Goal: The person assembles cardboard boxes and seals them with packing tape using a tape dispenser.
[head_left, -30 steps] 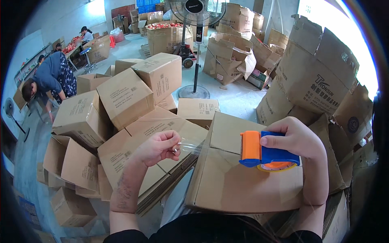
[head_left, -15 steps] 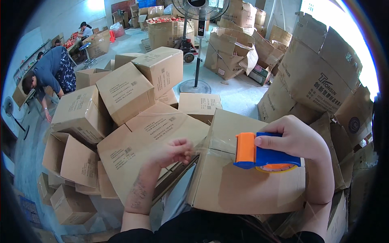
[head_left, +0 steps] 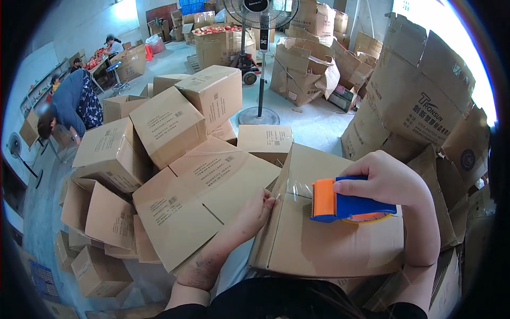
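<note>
A brown cardboard box (head_left: 334,247) with a closed top stands right in front of me. My right hand (head_left: 380,178) is wrapped round a blue and orange tape dispenser (head_left: 361,204), which rests on the box top with its orange end toward the left. Clear tape (head_left: 300,188) shines on the top between the dispenser and the left edge. At that left edge my left hand (head_left: 259,208) is closed, its curled fingers against the box's side; what they pinch, if anything, is hidden. Beneath my left forearm lies a large printed carton (head_left: 204,183).
Several printed cartons (head_left: 164,125) are piled at the left, some with open flaps. A standing fan (head_left: 260,101) rises beyond them. Tall worn cartons (head_left: 409,101) crowd the right side. At the far left a person (head_left: 71,109) bends over; others sit farther back.
My left hand has moved right and in against the box's left side, its fingers curling closed. The dispenser has hardly moved. The bending person's arm has come up a little.
</note>
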A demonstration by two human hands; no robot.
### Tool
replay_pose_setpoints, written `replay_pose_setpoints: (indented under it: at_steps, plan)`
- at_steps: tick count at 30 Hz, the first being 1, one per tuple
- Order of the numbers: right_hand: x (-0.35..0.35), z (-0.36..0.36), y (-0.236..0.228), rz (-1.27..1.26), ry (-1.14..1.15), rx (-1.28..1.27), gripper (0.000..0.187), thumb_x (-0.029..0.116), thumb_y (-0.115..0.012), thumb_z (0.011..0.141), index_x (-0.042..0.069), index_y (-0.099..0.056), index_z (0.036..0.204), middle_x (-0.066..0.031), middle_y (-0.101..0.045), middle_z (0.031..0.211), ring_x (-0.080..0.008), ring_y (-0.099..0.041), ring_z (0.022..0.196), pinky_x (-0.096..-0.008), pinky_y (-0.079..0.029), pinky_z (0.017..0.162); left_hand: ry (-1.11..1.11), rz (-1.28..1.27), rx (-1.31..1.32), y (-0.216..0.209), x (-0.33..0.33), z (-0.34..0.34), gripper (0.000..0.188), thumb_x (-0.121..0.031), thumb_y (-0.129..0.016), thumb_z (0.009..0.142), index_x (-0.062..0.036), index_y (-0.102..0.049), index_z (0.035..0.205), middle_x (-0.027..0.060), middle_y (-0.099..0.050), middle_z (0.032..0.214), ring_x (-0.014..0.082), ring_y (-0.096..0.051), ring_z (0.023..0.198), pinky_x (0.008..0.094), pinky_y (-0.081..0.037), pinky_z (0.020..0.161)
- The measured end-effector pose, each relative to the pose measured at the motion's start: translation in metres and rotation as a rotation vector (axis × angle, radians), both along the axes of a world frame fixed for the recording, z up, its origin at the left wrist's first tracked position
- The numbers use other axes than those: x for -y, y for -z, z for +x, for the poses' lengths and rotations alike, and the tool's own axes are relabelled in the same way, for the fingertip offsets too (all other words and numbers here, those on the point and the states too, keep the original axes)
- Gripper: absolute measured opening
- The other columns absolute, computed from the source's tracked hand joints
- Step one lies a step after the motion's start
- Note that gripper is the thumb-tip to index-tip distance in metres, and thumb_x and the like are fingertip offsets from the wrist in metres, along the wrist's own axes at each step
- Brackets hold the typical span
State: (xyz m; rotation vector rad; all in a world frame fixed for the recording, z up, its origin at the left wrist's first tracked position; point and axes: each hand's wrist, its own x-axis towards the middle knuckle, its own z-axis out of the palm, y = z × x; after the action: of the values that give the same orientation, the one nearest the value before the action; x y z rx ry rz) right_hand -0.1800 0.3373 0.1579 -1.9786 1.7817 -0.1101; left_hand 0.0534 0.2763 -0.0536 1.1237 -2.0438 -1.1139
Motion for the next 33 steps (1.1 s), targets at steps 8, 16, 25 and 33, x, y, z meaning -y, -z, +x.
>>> replay_pose_setpoints:
  at_steps: [8, 16, 25, 33]
  plan:
    - [-0.007, -0.013, 0.004, -0.013, 0.039, 0.145, 0.053, 0.049, -0.064, 0.089, -0.002, -0.072, 0.102, -0.015, -0.069, 0.076, -0.0196, -0.066, 0.066, -0.0305, -0.052, 0.065, 0.111, -0.041, 0.104, -0.011, 0.016, 0.007, 0.057, -0.03, -0.043, 0.102, 0.0002, -0.026, 0.148, 0.0242, -0.057, 0.121, 0.0398, -0.054, 0.115, 0.0427, -0.041, 0.102]
    - [-0.009, -0.009, 0.003, -0.047, 0.021, 0.134, 0.055, 0.05, -0.064, 0.09, -0.003, -0.072, 0.101, -0.0148, -0.068, 0.073, -0.0191, -0.064, 0.063, -0.0301, -0.051, 0.063, 0.566, -0.499, -0.495, -0.049, 0.049, -0.029, 0.035, -0.021, -0.043, 0.097, -0.0051, -0.06, 0.123, 0.0087, -0.063, 0.111, 0.0243, -0.056, 0.113, 0.047, -0.021, 0.115]
    - [-0.018, -0.007, -0.014, 0.022, 0.041, 0.075, 0.051, 0.047, -0.064, 0.09, -0.001, -0.072, 0.104, -0.0158, -0.069, 0.076, -0.0206, -0.066, 0.066, -0.0303, -0.053, 0.065, 0.569, -0.517, -0.578, -0.042, 0.041, -0.022, 0.049, -0.016, -0.05, 0.081, -0.007, -0.064, 0.126, 0.0021, -0.067, 0.104, 0.0195, -0.057, 0.11, 0.0458, -0.017, 0.116]
    - [-0.082, -0.162, -0.038, 0.126, 0.237, 0.162, 0.054, 0.042, -0.08, 0.076, -0.004, -0.07, 0.104, -0.0119, -0.072, 0.083, -0.0131, -0.068, 0.075, -0.0282, -0.055, 0.07, 0.507, -0.542, -0.57, -0.023, 0.06, 0.009, 0.044, -0.011, -0.05, 0.072, -0.0051, -0.073, 0.109, 0.0075, -0.067, 0.102, 0.0269, -0.059, 0.109, 0.0475, -0.025, 0.113]
